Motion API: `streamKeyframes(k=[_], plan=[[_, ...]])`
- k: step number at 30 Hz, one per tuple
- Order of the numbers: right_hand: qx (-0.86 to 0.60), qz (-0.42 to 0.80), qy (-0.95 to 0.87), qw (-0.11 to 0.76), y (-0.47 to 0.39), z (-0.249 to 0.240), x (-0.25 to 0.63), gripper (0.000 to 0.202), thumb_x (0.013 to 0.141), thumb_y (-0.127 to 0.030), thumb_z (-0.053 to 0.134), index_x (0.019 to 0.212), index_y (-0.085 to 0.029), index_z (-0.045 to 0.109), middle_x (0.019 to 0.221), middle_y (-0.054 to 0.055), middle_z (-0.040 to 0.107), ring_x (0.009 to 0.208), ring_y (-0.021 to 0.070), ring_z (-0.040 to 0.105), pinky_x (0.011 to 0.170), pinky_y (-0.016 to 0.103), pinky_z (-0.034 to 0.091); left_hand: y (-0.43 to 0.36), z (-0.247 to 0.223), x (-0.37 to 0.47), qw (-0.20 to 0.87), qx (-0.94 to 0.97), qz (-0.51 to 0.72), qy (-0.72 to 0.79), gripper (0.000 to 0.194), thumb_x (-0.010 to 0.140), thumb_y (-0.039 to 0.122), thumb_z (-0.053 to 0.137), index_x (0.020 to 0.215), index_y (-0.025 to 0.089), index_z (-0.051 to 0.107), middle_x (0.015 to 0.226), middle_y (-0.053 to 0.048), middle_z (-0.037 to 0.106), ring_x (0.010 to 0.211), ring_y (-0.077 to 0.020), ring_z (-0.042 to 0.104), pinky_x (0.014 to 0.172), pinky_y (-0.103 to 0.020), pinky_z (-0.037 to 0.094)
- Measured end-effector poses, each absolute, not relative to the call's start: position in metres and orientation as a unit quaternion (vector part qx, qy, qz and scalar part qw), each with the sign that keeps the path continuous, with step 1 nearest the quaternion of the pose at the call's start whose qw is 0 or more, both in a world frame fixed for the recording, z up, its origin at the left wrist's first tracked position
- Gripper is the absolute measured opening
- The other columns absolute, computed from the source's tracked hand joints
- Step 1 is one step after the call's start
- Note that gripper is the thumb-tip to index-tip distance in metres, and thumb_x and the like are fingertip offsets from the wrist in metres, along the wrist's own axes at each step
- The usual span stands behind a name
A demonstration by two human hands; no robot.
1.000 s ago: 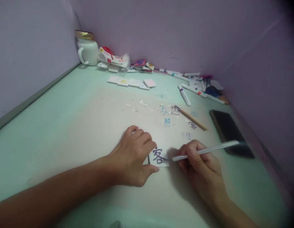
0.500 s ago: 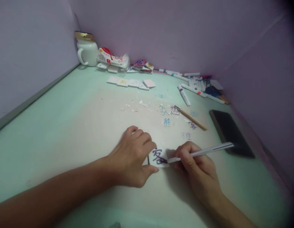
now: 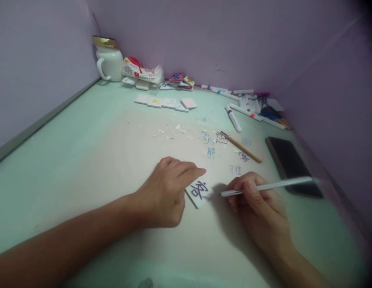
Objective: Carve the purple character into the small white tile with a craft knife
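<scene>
A square white tile bears a dark purple written character and lies turned at an angle on the table. My left hand is at its upper left corner, covering it. The index finger is stretched over the far side of the tile; the other fingers are curled, and the thumb is mostly hidden. In my right hand, a slim white marker pen is pinched between thumb and fingers. Its tip is just right of the tile, apart from it.
A wooden stick lies among characters written on the table. A dark phone is at the right. White flakes lie beyond my hands. Tiles, a mug, a tissue pack and several markers line the back.
The tile has turned counter-clockwise. My left index finger has stretched out, and the thumb has drawn back from the tile's near edge. The marker pen has moved off the tile, rightward.
</scene>
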State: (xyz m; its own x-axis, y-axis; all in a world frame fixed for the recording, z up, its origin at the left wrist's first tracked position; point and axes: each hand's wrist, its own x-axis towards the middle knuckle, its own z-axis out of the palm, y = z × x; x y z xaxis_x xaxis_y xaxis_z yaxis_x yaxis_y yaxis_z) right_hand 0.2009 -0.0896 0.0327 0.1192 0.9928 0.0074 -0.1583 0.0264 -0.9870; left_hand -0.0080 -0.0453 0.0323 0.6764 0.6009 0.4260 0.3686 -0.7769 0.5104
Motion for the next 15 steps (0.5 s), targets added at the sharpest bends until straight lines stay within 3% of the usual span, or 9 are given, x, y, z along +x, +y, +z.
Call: streamKeyframes(k=[2,7,10,13,15], plan=[[-0.481,0.494,-0.436,0.579,-0.089,0.032,0.201,0.026,0.085,-0.040,0.064,0.069,-0.019,0.063,0.060,-0.001,0.059,0.049,0.0090,0.048,0.045,0.019,0.036,-0.047,0.035,-0.006,0.187,0.889,0.301,0.289,0.052,0.074,0.009,0.048,0.127,0.010,0.045,0.118,-0.016,0.058,0.104,-0.0265,0.053,0.092,-0.047,0.037],[-0.482,0.457,-0.454,0.594,-0.088,0.031,0.199,0.025,0.088,-0.040,0.061,0.071,-0.020,0.063,0.059,-0.001,0.058,0.050,0.0103,0.050,0.045,0.021,0.037,-0.055,0.038,0.005,0.155,0.880,0.208,0.397,0.058,0.073,0.047,0.069,0.113,0.008,0.055,0.097,-0.014,0.059,0.090,-0.0304,0.052,0.089,-0.053,0.037],[-0.475,0.445,-0.471,0.595,-0.089,0.031,0.199,0.024,0.088,-0.039,0.061,0.072,-0.021,0.062,0.061,0.000,0.057,0.049,0.0110,0.049,0.044,0.023,0.036,-0.055,0.037,0.007,0.170,0.892,0.211,0.362,0.046,0.076,0.030,0.062,0.116,0.009,0.052,0.100,-0.014,0.060,0.091,-0.0291,0.052,0.088,-0.050,0.039],[-0.467,0.443,-0.497,0.583,-0.091,0.030,0.202,0.022,0.091,-0.036,0.058,0.074,-0.022,0.062,0.063,0.001,0.057,0.050,0.0124,0.049,0.044,0.025,0.036,-0.054,0.035,0.004,0.221,0.896,0.264,0.280,0.057,0.071,0.010,0.051,0.127,0.008,0.043,0.115,-0.016,0.057,0.102,-0.0269,0.051,0.092,-0.045,0.040],[-0.458,0.438,-0.528,0.565,-0.089,0.029,0.206,0.022,0.093,-0.034,0.054,0.076,-0.022,0.061,0.065,0.002,0.057,0.052,0.0137,0.049,0.046,0.027,0.037,-0.053,0.034,0.000,0.233,0.890,0.280,0.275,0.061,0.069,0.009,0.051,0.129,0.007,0.041,0.120,-0.017,0.054,0.107,-0.0272,0.049,0.097,-0.046,0.038]])
